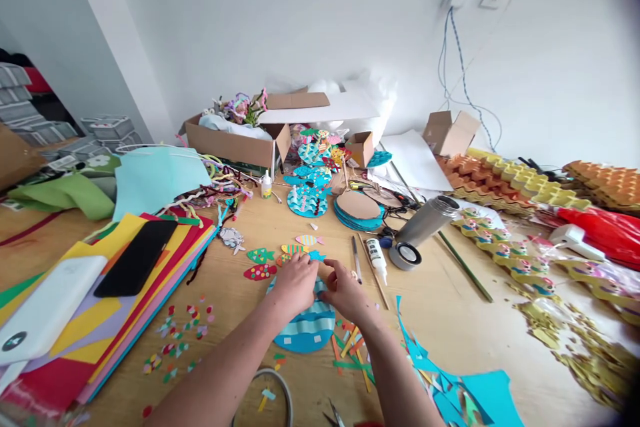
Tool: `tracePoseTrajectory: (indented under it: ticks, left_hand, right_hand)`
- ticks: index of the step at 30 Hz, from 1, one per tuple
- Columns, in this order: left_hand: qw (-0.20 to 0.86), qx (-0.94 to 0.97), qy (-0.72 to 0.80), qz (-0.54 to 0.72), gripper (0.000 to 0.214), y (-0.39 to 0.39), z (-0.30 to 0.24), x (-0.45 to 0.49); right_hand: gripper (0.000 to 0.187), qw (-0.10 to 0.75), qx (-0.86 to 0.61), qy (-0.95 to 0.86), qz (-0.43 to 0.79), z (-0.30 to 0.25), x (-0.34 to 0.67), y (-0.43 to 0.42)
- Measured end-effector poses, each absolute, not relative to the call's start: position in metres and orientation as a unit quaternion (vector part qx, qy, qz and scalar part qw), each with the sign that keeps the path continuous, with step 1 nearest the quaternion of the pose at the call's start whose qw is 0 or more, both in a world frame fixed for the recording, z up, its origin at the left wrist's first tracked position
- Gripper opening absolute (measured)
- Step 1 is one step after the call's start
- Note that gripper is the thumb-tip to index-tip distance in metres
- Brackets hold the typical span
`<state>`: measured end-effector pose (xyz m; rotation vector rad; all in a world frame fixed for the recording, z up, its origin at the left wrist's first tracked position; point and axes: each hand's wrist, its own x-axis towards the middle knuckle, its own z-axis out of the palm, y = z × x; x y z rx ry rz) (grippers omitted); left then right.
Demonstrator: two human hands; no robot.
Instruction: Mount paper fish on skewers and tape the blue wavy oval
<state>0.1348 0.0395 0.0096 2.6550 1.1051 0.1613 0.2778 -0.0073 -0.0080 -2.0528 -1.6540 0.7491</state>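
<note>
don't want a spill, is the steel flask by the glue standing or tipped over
Tipped over. The steel flask lies on its side on the table, open mouth toward the wall, and its lid sits apart beside the glue bottle.

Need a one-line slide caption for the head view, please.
Both hands, left hand and right hand, press on a blue striped paper disc beside paper fish.

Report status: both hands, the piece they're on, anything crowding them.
Left hand and right hand both pressing on round blue striped paper disc. Paper fish cutouts just beyond the fingers; white glue bottle to the right.
</note>
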Motion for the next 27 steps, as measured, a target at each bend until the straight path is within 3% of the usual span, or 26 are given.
tracePoseTrajectory:
  ticks: [7,13,15,19,22,24,27]
  left_hand:
    - [0.159,0.91,0.38,0.04,0.047,0.041,0.018,0.132]
    - [0.196,0.903,0.382,0.029,0.051,0.045,0.033,0.12]
    - [0.192,0.907,0.373,0.042,0.051,0.043,0.046,0.114]
    - [0.179,0.917,0.345,0.085,0.035,0.03,0.08,0.094]
    - [0.189,0.921,0.334,0.066,0.013,0.004,0.095,0.071]
    - [0.215,0.926,0.305,0.051,0.008,-0.023,0.094,0.054]
    - [0.275,0.916,0.292,-0.002,0.017,-0.064,0.077,0.036]
  right_hand:
    - [0.056,0.242,-0.716,-0.595,0.275,0.019,0.279,-0.011]
    - [0.026,0.342,-0.645,-0.628,0.268,0.072,0.28,-0.037]
    - [0.013,0.29,-0.627,-0.67,0.271,0.081,0.276,-0.058]
    - [0.004,0.092,-0.635,-0.713,0.282,0.077,0.271,-0.114]
    - [0.012,0.01,-0.673,-0.69,0.265,0.052,0.271,-0.156]
    - [0.017,-0.024,-0.704,-0.663,0.253,0.03,0.273,-0.177]
    - [0.019,0.008,-0.714,-0.657,0.244,0.0,0.277,-0.198]
